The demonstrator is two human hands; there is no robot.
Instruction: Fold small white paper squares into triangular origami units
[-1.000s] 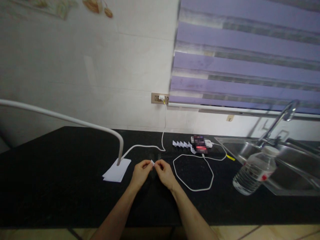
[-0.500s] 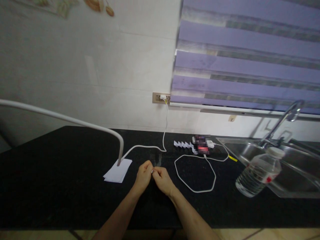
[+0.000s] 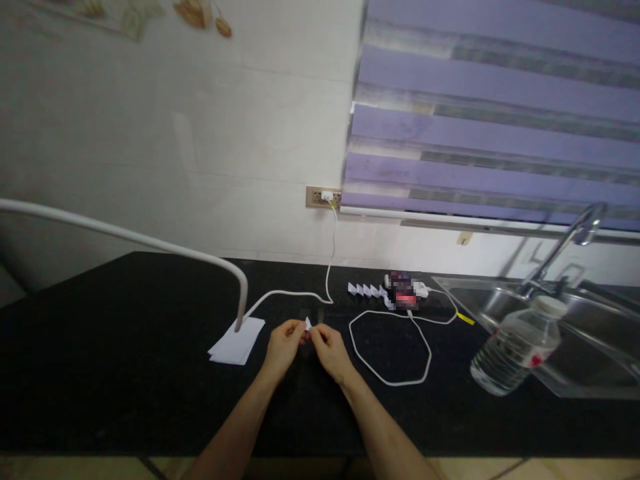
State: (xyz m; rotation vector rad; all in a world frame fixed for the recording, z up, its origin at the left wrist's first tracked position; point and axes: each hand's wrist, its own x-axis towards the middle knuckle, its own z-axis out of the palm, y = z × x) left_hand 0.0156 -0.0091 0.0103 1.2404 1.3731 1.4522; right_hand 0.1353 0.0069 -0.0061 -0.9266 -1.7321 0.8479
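Observation:
A small folded piece of white paper (image 3: 308, 325) is pinched between my two hands, its pointed tip showing above the fingers. My left hand (image 3: 284, 347) grips it from the left, thumb and fingers together. From the other side my right hand (image 3: 329, 348) pinches it the same way. The paper's lower part is hidden by the fingers. Left of my hands lies a loose stack of white paper sheets (image 3: 235, 345) on the black counter (image 3: 125, 387). Behind and to the right stands a row of several small folded paper pieces (image 3: 367, 291).
A white cable (image 3: 393, 383) loops right of my hands beside a partly blurred device (image 3: 404, 290). Farther right are a large water bottle (image 3: 517, 347), a steel sink (image 3: 590, 333) and a faucet (image 3: 565, 247). A bent white tube (image 3: 150, 241) reaches in from the left.
My hands have turned from closed fists to a fingertip pinch, with the fingers raised a little. More of the folded paper now shows between them.

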